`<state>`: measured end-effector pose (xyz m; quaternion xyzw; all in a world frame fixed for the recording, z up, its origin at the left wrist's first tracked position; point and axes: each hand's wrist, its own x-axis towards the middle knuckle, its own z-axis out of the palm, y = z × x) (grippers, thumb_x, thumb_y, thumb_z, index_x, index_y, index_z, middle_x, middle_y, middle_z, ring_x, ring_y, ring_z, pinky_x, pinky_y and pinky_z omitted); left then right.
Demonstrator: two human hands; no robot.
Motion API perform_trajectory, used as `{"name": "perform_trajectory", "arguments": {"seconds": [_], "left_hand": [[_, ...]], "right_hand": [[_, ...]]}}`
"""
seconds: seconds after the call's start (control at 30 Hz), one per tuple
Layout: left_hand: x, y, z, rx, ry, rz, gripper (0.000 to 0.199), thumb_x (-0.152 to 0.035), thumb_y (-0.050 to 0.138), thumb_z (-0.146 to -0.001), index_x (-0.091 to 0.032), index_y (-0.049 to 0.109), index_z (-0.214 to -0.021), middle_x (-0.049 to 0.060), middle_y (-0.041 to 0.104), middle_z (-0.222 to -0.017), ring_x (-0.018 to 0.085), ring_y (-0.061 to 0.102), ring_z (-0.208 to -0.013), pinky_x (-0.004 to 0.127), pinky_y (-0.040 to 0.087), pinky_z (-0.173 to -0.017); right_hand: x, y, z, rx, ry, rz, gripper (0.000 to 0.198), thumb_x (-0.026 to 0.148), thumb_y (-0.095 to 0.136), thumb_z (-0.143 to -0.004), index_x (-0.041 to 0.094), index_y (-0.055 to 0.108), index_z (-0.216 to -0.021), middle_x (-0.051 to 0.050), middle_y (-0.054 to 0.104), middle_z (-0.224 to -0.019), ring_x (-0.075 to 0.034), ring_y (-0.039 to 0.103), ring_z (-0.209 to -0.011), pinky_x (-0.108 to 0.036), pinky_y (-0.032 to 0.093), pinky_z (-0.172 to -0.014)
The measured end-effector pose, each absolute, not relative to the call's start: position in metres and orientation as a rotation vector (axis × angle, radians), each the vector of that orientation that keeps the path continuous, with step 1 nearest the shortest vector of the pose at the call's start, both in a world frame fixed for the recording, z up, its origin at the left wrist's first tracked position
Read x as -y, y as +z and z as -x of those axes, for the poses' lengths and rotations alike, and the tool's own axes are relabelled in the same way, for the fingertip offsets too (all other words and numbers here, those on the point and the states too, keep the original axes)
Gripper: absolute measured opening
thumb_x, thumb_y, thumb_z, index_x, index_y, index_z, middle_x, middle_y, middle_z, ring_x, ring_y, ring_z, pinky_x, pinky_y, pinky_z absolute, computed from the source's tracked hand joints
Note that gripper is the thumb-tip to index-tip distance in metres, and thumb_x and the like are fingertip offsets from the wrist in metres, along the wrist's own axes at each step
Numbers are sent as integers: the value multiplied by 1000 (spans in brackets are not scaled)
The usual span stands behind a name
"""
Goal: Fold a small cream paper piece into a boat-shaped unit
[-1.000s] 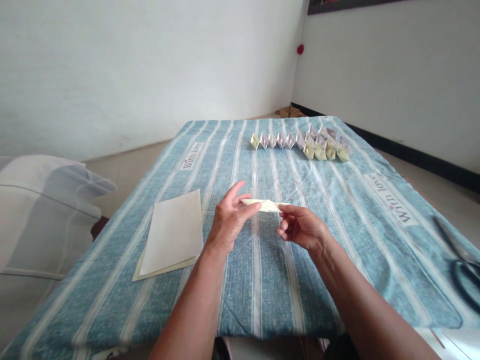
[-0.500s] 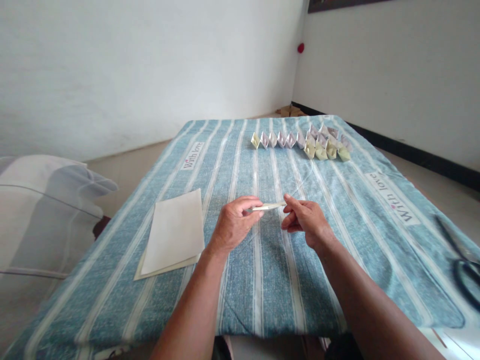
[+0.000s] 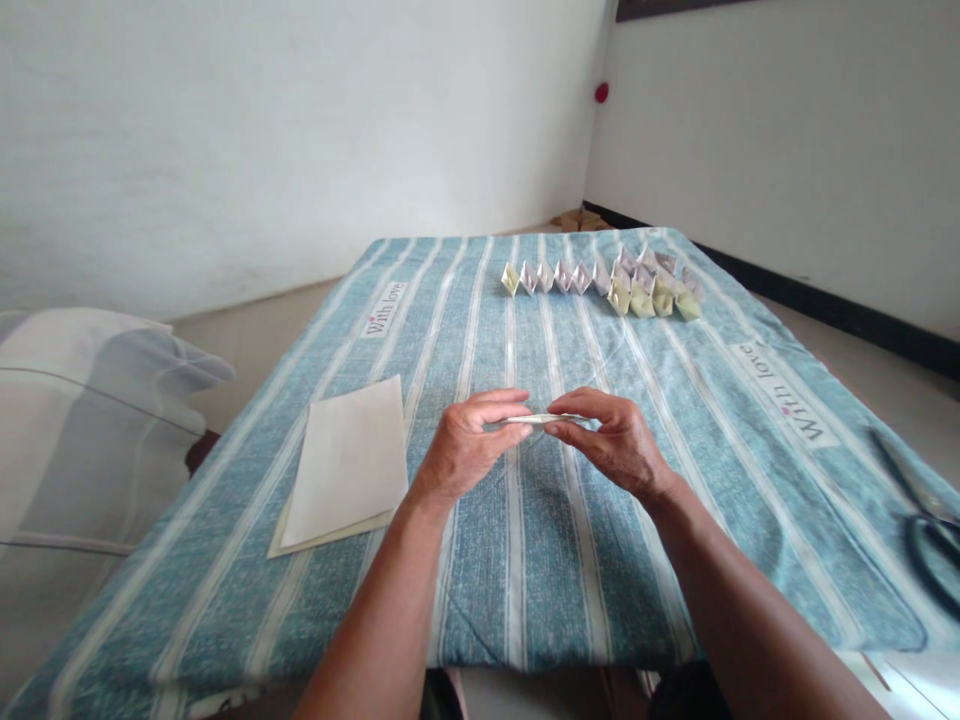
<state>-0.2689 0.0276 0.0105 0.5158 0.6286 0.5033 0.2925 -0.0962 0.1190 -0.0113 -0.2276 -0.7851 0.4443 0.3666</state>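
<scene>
A small piece of folded pale paper (image 3: pixel 538 419) is held level, edge towards me, above the striped cloth. My left hand (image 3: pixel 472 440) pinches its left end between thumb and fingers. On the other end, my right hand (image 3: pixel 611 435) has a like pinch, thumb below and fingers on top. The fingers cover both ends of the paper. Left of my hands lie some flat pale sheets (image 3: pixel 349 465), the top one slightly askew on a yellowish one.
Several folded paper boats (image 3: pixel 641 285), yellowish and lilac, stand in rows towards the table's far right. Black-handled scissors (image 3: pixel 926 525) lie at the right edge. A blue striped tablecloth (image 3: pixel 465 580) covers the table. Grey and white fabric (image 3: pixel 90 430) is beside it on the left.
My right hand has turned and closed its fingers over the right end of the folded paper, which now lies more level. The left hand keeps its hold.
</scene>
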Motion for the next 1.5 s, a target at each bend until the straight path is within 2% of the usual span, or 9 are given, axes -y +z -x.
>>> {"name": "perform_trajectory", "arguments": {"seconds": [0.43,0.7,1.03,1.3,1.5], "left_hand": [[-23,18,267,-1593,1306,-1314,9,-22,75,-74,-24,80,-80,5,77,-97,21,70,-94,29,52,-90],[-21,23,267,-1569,1305,-1196,8,-20,79,-68,-23,80,-76,6,78,-89,23,71,-93,29,51,-92],[-22,22,270,-1472,1287,-1322,9,-24,71,-77,-23,80,-78,7,78,-90,24,70,-97,31,51,-92],[-22,22,268,-1570,1197,-1408,10,-28,73,-76,-23,80,-81,5,77,-85,20,70,-81,26,52,-72],[-23,22,268,-1543,1201,-1531,10,-26,70,-78,-21,79,-78,3,77,-84,17,69,-79,26,51,-75]], "right_hand": [[-113,-3,96,1889,1414,677,8,32,74,-78,26,79,-76,-1,72,-71,-16,62,-67,-29,47,-65],[-111,-1,94,1801,1544,689,8,32,79,-72,25,79,-70,-1,70,-65,-15,60,-62,-28,46,-60],[-110,1,93,1787,1541,662,9,30,77,-74,24,76,-66,1,69,-64,-14,59,-62,-28,47,-62],[-112,-1,93,1910,1433,596,17,37,74,-78,23,76,-69,0,68,-66,-14,59,-63,-28,46,-62],[-112,-3,94,1888,1450,570,18,37,76,-76,21,76,-70,0,68,-66,-13,59,-62,-27,46,-60]]}}
